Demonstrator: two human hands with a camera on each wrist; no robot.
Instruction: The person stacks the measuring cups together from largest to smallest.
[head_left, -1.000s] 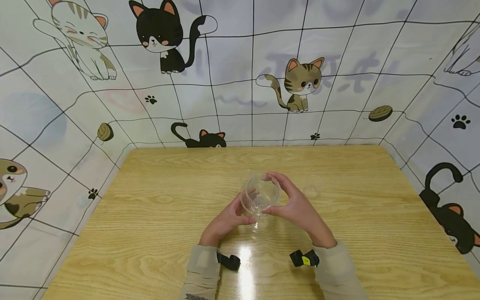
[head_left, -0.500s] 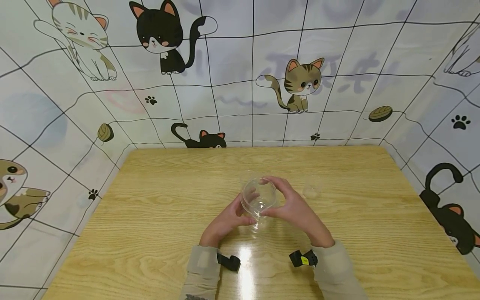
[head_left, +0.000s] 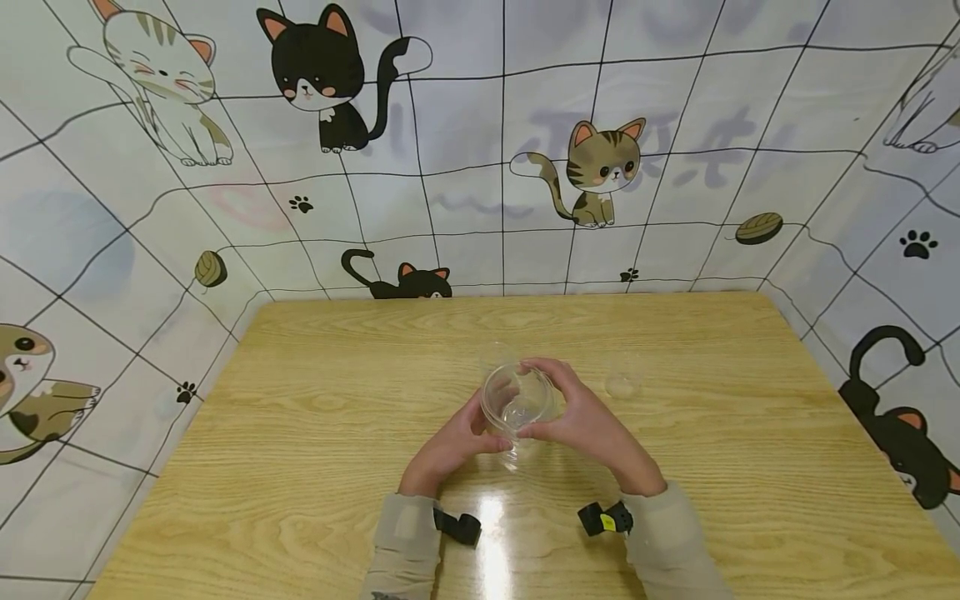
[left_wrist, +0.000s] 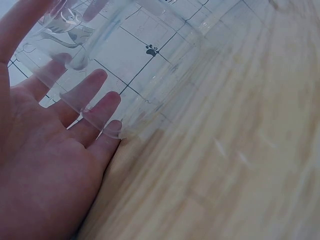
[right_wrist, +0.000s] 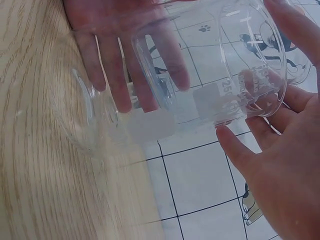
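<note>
Two clear beakers are between my hands, one above the other. My right hand (head_left: pixel 592 425) grips the upper beaker (right_wrist: pixel 207 100) near its rim, with the thumb in front and fingers behind. Faint markings, including what looks like 250, show on its side in the right wrist view. Below it, the lower beaker (right_wrist: pixel 150 125) stands on the table, with my left hand (head_left: pixel 452 442) around its side. The upper beaker's base appears to sit inside the lower one, though the transparent walls blur this. Fingers of the left hand (left_wrist: pixel 55 155) lie against the clear wall.
The wooden table (head_left: pixel 322 400) reaches back to a wall cloth (head_left: pixel 465 192) printed with cats and grid lines. Behind the hands is a faint clear round object (head_left: pixel 495 353), and another clear object (head_left: pixel 622 384) is to the right.
My right hand has lowered slightly toward the table and moved a little closer to me, taking the upper beaker down with it. The left hand stays in place.
</note>
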